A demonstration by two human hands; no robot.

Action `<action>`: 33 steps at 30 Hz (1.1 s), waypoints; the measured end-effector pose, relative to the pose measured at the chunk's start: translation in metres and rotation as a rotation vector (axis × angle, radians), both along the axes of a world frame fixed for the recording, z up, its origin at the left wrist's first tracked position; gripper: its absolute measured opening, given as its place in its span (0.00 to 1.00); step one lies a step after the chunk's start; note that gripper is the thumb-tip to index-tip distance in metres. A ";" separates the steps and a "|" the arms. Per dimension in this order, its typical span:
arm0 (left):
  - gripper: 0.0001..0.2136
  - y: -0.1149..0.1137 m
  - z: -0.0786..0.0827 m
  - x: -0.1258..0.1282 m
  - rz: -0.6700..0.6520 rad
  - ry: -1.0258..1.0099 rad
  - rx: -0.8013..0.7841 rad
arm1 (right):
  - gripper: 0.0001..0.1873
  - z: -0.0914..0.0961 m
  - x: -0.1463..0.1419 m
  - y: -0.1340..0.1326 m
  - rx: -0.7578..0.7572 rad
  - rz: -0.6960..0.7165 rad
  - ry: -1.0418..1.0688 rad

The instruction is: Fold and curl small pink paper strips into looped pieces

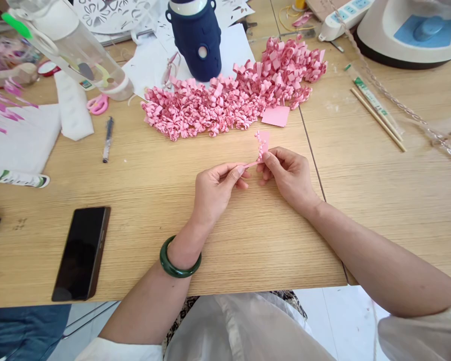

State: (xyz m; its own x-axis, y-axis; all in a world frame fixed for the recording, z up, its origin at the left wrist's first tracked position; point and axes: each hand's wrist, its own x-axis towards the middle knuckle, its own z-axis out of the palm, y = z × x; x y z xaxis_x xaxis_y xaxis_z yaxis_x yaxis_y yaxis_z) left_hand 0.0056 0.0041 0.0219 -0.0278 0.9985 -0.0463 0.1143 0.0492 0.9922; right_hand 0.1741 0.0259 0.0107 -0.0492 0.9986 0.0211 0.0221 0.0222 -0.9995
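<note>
My left hand [215, 188], with a green bangle [177, 260] on its wrist, pinches the near end of a thin pink paper strip [262, 143]. My right hand [287, 173] is closed on the same strip, where its cut fringes curl upward. Both hands hover over the wooden table [143, 200] near its middle. Beyond them lies a large heap of curled pink paper pieces [233, 95], with a flat pink paper square [275, 116] at its right edge.
A black phone [81, 252] lies at the front left. A pen [107, 139], pink scissors [97, 104], a clear bottle [71, 45] and white sheets occupy the left. A dark blue flask [196, 37] stands behind the heap. Chopsticks [378, 119], a chain and an appliance [413, 30] are at right.
</note>
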 end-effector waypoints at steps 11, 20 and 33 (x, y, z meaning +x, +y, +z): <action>0.10 0.002 -0.004 -0.001 0.044 -0.079 -0.007 | 0.25 0.004 0.000 0.000 0.006 0.042 -0.007; 0.17 0.002 0.002 0.002 0.062 -0.124 -0.053 | 0.23 0.007 0.000 -0.002 0.025 0.082 -0.006; 0.10 0.002 0.000 -0.002 -0.045 -0.097 -0.043 | 0.21 0.005 0.001 0.000 0.014 -0.030 0.014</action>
